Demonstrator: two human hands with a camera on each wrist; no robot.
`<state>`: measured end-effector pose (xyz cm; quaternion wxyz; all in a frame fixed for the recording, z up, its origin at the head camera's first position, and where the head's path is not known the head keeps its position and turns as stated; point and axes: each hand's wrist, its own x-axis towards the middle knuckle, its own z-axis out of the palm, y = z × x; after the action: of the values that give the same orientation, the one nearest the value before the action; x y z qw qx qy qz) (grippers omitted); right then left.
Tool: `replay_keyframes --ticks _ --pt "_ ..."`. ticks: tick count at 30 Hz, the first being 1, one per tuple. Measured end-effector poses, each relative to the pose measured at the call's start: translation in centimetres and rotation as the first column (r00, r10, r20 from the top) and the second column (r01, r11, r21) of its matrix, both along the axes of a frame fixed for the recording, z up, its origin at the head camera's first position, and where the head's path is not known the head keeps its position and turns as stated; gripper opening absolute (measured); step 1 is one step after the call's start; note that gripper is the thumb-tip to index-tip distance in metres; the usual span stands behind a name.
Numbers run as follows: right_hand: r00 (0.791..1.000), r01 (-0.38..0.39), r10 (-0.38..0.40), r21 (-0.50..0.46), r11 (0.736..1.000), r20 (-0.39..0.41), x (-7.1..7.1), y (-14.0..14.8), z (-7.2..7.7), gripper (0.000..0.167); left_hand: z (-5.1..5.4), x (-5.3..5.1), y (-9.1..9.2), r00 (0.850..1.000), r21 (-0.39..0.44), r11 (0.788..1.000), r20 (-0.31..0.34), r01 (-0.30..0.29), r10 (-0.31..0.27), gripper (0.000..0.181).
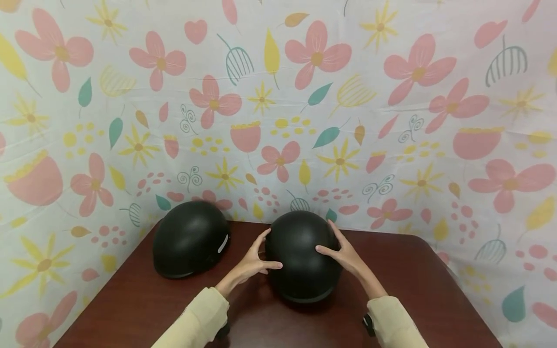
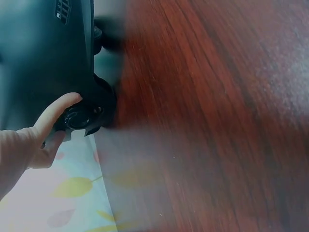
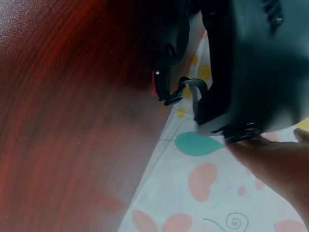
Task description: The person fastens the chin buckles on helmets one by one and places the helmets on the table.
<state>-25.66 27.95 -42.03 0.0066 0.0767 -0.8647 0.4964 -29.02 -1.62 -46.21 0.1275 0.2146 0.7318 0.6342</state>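
A matte black helmet (image 1: pixel 300 256) is near the middle of the table, its rounded shell toward the head camera. My left hand (image 1: pixel 251 265) grips its left side, thumb on the shell and the other fingers partly hidden behind it. On the opposite side my right hand (image 1: pixel 345 252) holds it with thumb and fingers spread. In the left wrist view the left thumb lies beside a round fitting (image 2: pixel 78 117) near the rim. A dark chin strap (image 3: pixel 195 87) with a red piece (image 3: pixel 154 83) hangs below the helmet in the right wrist view.
A second black helmet (image 1: pixel 187 239) with a light label (image 1: pixel 223 243) rests at the table's back left. The reddish-brown wooden table (image 1: pixel 404 290) meets a flower-patterned cloth (image 1: pixel 278 121) behind and at both sides.
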Motion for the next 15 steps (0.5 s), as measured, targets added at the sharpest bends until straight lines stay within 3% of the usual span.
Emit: replay_keyframes --ticks 10,15 --pt "0.999 -0.017 0.017 0.018 1.000 -0.046 -0.2 0.6 -1.0 0.087 -0.4 -0.7 0.4 1.000 -0.016 1.000 0.005 0.001 -0.001 0.100" --pt "1.000 -0.026 0.026 -0.008 1.000 0.002 -0.5 1.1 -2.3 0.091 -0.7 -1.3 1.1 0.999 -0.075 0.997 -0.053 0.009 -0.013 0.096"
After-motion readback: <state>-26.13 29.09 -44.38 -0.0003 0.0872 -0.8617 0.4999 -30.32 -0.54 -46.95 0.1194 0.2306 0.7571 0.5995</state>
